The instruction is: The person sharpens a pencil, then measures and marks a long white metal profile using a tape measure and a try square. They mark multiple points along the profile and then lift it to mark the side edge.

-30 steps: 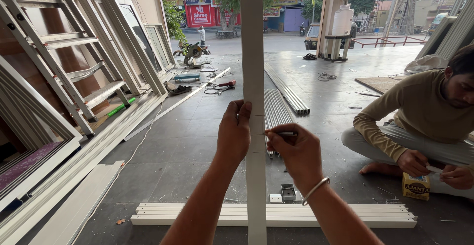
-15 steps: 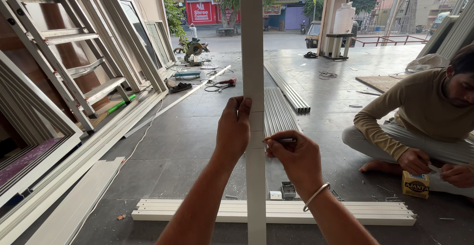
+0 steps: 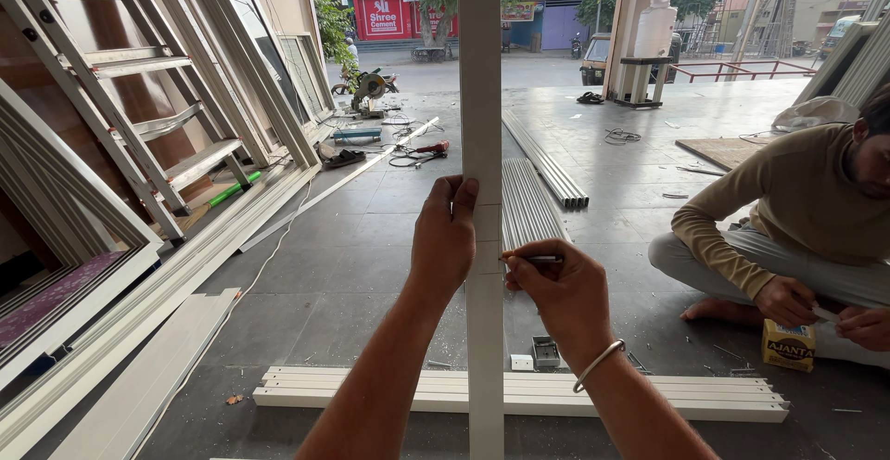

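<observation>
Grey floor (image 3: 371,265) carrying white profiles (image 3: 649,393) lying crosswise, grey strips (image 3: 542,168) lying lengthwise, small yellow box (image 3: 788,345), saw (image 3: 371,89), cables (image 3: 413,156), person (image 3: 797,228) sitting

White upright profile (image 3: 482,98), plain, gripped between the hands. White profile bundle (image 3: 519,392), plain, laid below the hands. Silver bangle (image 3: 598,364), worn at the right wrist. Yellow small box (image 3: 788,345), right of the hands. Grey floor (image 3: 352,256), unpatterned. Green tube (image 3: 232,189), far left.
</observation>
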